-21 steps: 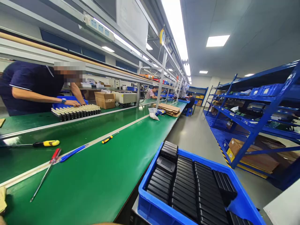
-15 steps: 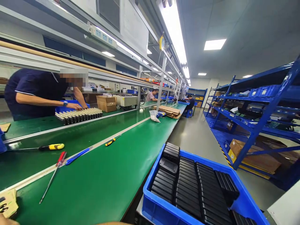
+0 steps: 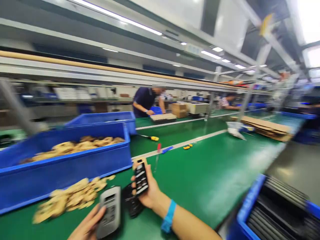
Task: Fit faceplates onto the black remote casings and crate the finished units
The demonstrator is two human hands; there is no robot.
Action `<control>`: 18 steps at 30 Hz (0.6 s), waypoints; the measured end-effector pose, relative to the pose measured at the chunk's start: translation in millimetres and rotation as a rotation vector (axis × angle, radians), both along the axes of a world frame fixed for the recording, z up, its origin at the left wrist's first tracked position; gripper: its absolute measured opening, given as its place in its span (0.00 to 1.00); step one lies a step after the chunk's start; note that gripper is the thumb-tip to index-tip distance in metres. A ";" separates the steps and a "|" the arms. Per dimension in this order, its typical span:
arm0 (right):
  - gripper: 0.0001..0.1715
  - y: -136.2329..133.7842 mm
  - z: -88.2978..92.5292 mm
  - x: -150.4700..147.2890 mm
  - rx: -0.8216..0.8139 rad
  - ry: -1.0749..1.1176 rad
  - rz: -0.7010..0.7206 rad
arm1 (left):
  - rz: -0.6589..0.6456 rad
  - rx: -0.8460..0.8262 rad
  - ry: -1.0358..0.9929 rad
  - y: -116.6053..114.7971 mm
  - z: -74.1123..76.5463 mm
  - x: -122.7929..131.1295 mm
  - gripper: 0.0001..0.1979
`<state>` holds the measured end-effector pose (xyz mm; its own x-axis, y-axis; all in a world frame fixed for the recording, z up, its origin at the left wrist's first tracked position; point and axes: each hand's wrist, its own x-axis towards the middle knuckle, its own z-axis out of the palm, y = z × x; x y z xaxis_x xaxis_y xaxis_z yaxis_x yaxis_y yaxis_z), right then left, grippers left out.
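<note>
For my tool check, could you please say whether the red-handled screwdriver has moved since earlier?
No: the red-handled screwdriver still lies across the white strip.

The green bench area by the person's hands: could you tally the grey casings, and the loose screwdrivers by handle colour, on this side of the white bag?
Grey casing, held in the left hand: 1
Red-handled screwdriver: 1
Yellow-handled screwdrivers: 2
Total: 4
</note>
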<state>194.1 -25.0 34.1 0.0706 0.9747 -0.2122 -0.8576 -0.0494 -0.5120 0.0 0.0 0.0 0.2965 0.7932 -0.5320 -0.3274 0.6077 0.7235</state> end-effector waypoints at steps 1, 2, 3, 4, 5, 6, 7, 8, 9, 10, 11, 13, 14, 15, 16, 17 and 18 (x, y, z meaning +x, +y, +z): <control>0.27 -3.0 -2.5 0.1 0.017 0.010 0.010 | 0.024 -0.006 -0.034 -2.7 1.7 -6.1 0.20; 0.25 -4.5 -4.8 0.5 0.030 0.018 0.015 | 0.024 -0.001 -0.086 -5.5 3.3 -8.1 0.20; 0.23 -5.1 -6.9 0.8 0.039 0.021 0.028 | 0.012 0.015 -0.145 -7.8 4.7 -7.0 0.19; 0.23 -5.1 -8.5 0.9 0.046 0.023 0.038 | -0.023 0.049 -0.213 -9.7 5.8 -4.0 0.19; 0.25 -5.3 -9.7 0.6 0.055 0.016 0.046 | -0.018 0.064 -0.241 -11.3 6.4 -0.3 0.17; 0.28 -5.9 -10.6 0.0 0.065 -0.015 0.035 | -0.018 0.088 -0.261 -12.9 6.7 3.3 0.16; 0.31 -6.9 -11.2 -0.8 0.067 -0.071 0.018 | -0.032 0.115 -0.283 -14.7 6.6 6.3 0.15; 0.32 -8.3 -11.7 -1.8 0.066 -0.148 -0.003 | -0.045 0.143 -0.303 -16.7 6.5 8.3 0.15; 0.33 -10.1 -12.3 -2.8 0.063 -0.245 -0.025 | -0.063 0.168 -0.323 -18.9 6.3 9.5 0.15; 0.32 -11.8 -13.1 -3.9 0.064 -0.352 -0.038 | -0.082 0.187 -0.342 -21.0 6.4 9.9 0.15; 0.31 -13.5 -14.1 -4.9 0.071 -0.458 -0.041 | -0.093 0.195 -0.357 -22.9 6.7 10.0 0.15; 0.29 -16.4 -16.4 -6.9 0.113 -0.663 -0.021 | -0.102 0.188 -0.373 -25.9 7.9 9.6 0.15; 0.28 -17.5 -17.6 -7.9 0.141 -0.750 0.000 | -0.104 0.180 -0.377 -26.9 8.8 9.5 0.16; 0.27 -18.6 -18.6 -9.0 0.164 -0.824 0.023 | -0.105 0.173 -0.381 -27.7 9.5 9.6 0.16; 0.27 -19.6 -19.4 -10.1 0.183 -0.882 0.045 | -0.106 0.169 -0.387 -28.2 10.2 9.9 0.17; 0.27 -20.5 -20.0 -11.4 0.196 -0.927 0.064 | -0.111 0.168 -0.390 -28.6 10.7 10.2 0.17; 0.27 -21.5 -20.4 -12.6 0.204 -0.959 0.080 | -0.115 0.169 -0.394 -28.9 10.9 10.5 0.18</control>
